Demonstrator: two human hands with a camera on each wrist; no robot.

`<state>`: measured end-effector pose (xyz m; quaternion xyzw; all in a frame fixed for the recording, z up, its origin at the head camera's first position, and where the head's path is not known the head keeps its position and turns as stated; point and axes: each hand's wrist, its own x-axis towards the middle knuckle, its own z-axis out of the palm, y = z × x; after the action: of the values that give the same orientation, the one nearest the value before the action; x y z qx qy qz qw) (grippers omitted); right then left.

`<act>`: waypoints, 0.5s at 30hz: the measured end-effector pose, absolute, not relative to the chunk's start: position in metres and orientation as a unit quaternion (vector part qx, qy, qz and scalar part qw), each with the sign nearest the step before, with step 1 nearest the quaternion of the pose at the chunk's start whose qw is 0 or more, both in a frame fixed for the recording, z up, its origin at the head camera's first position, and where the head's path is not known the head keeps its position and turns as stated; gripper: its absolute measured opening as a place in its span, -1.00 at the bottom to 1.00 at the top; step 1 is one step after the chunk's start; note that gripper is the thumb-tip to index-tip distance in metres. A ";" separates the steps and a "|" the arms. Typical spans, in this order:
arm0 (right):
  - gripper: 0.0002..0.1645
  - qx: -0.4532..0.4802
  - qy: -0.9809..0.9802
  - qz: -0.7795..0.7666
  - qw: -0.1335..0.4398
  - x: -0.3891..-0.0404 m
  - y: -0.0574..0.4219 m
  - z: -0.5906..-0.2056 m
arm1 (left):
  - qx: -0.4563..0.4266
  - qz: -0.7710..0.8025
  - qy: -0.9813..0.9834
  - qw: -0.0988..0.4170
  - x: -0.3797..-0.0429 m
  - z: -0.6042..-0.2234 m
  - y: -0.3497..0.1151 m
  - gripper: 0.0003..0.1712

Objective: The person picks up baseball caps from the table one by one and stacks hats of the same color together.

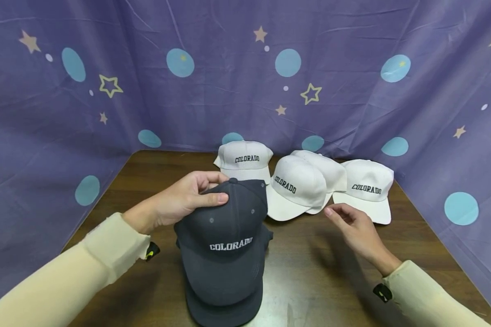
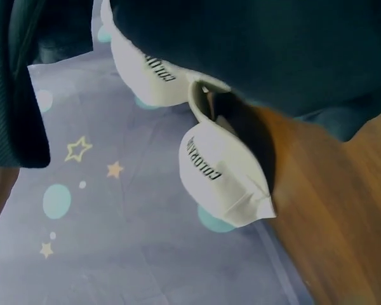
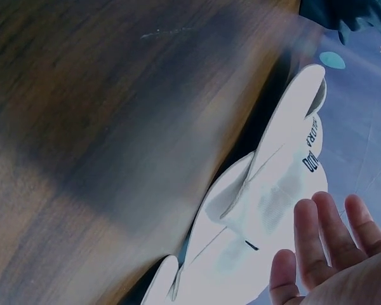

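Note:
My left hand pinches the top of a dark grey baseball cap, thumb on its crown near the button. White letters on the cap's front read COLORADO. Under it shows another dark cap, mostly hidden, its brim sticking out below. My right hand hovers above the table, holding nothing, with fingers loosely bent in front of the white caps. In the right wrist view the fingers of that hand are relaxed and spread a little. Dark cloth fills the top of the left wrist view.
Several white COLORADO caps stand at the back of the brown wooden table: one cap at centre, an overlapping pair with its front cap, and another cap at right. A purple star-patterned curtain encloses the table.

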<state>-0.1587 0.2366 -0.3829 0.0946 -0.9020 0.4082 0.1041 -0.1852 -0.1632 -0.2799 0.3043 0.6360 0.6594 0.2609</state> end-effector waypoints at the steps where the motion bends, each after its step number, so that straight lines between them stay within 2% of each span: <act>1: -0.63 0.095 -0.902 0.407 0.104 -0.159 0.237 -0.383 | 0.303 0.658 0.636 0.266 -0.185 -0.282 -0.163 -0.65; 15: -0.66 0.097 -0.900 0.411 0.105 -0.160 0.238 -0.385 | 0.260 0.576 0.717 0.294 -0.187 -0.309 -0.172 -0.63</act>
<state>-0.1602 0.2383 -0.3848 0.0970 -0.9001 0.4115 0.1051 -0.1865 -0.1721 -0.3091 0.2604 0.7173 0.5757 0.2939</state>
